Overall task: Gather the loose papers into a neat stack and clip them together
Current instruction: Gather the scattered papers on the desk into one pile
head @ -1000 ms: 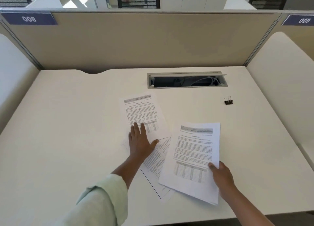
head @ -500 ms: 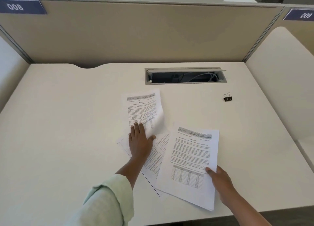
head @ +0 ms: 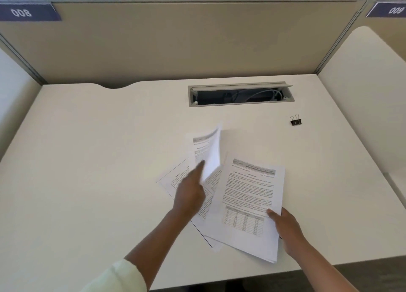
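The left hand (head: 190, 193) gripped a curled sheet (head: 208, 153) raised off the desk (head: 87, 160) at 11 o'clock of the stack (head: 252, 195), evidently to carry it across, while the right hand (head: 285, 226) pinched the stack's 5 o'clock corner steady, and the binder clip (head: 295, 121) lay untouched at 2 o'clock.

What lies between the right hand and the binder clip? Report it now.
Nothing visible: only bare desk separates the right hand from the binder clip, which sits alone further back. The cable tray lies left of that line. That hand grips the paper stack, though; the left hand holds a lifted sheet.
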`<state>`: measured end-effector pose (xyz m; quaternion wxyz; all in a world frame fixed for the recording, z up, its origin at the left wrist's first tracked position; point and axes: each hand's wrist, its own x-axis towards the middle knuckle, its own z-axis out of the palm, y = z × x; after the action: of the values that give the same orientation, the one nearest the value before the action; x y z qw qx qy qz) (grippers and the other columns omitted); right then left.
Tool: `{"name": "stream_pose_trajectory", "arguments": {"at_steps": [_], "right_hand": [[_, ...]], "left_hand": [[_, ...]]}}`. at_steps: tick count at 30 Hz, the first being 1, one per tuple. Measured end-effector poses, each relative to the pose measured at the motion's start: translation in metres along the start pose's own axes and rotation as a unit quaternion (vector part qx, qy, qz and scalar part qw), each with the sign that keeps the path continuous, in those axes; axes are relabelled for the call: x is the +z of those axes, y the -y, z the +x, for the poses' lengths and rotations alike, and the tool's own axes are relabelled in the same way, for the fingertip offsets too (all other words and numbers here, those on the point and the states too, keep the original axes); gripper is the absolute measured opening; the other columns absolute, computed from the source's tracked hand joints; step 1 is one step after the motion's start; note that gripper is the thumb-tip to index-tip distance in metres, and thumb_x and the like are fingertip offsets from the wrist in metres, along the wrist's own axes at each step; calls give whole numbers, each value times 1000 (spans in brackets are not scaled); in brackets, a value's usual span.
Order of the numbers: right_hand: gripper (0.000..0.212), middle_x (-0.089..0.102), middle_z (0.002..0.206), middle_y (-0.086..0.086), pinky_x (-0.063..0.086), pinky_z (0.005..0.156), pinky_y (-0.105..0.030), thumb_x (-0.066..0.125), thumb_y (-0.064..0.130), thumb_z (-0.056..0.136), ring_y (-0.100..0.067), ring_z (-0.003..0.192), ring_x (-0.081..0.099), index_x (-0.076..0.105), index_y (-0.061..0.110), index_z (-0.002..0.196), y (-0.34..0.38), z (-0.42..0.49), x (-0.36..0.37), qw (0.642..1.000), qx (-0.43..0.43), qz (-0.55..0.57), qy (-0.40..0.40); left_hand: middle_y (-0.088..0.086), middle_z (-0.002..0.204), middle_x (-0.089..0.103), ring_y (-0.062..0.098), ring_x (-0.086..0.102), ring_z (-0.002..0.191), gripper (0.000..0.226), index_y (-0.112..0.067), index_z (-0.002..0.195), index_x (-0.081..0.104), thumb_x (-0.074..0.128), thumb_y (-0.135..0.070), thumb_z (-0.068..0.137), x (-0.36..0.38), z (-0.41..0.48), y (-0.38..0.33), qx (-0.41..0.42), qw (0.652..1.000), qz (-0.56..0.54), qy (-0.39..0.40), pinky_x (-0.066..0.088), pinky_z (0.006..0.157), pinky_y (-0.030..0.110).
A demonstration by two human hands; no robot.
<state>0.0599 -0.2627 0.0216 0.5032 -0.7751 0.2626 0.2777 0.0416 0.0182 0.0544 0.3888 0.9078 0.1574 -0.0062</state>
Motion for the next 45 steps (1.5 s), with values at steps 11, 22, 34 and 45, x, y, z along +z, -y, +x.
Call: {"name": "stream_pose_trajectory", "arguments": {"at_steps": [11, 22, 34, 45], "right_hand": [[48, 79, 105, -4, 53, 101, -53, 53, 67, 94, -32, 102, 72, 70, 27, 114, 0, 1, 3, 983, 54, 172, 28], [22, 72, 118, -5, 55, 93, -48, 58, 20, 103, -28, 105, 67, 63, 19, 124, -17, 4, 0, 1000, 5, 12, 3], [25, 71, 120, -7, 53, 91, -46, 58, 20, 103, -29, 106, 66, 62, 17, 128, -20, 2, 5, 1000, 7, 4, -2], [26, 69, 120, -6, 52, 88, -44, 57, 17, 104, -28, 105, 65, 58, 19, 129, -20, -1, 15, 1000, -16, 22, -11]], "left_hand": [[10, 169, 2, 34, 11, 154, 88, -24, 161, 3, 56, -7, 93, 81, -83, -10, 157, 920, 248, 260, 19, 122, 47], [17, 135, 48, 36, 50, 119, 75, -6, 133, 49, 67, -59, 82, 17, -15, 66, -46, 975, 218, -10, 45, 95, 43], [13, 123, 53, 34, 51, 117, 63, -6, 122, 53, 83, -39, 77, -15, 32, 102, -205, 973, 100, -21, 46, 95, 45], [12, 110, 76, 32, 71, 102, 33, -11, 117, 65, 76, -13, 87, 3, -19, 80, -318, 747, -582, -38, 58, 86, 46]]}}
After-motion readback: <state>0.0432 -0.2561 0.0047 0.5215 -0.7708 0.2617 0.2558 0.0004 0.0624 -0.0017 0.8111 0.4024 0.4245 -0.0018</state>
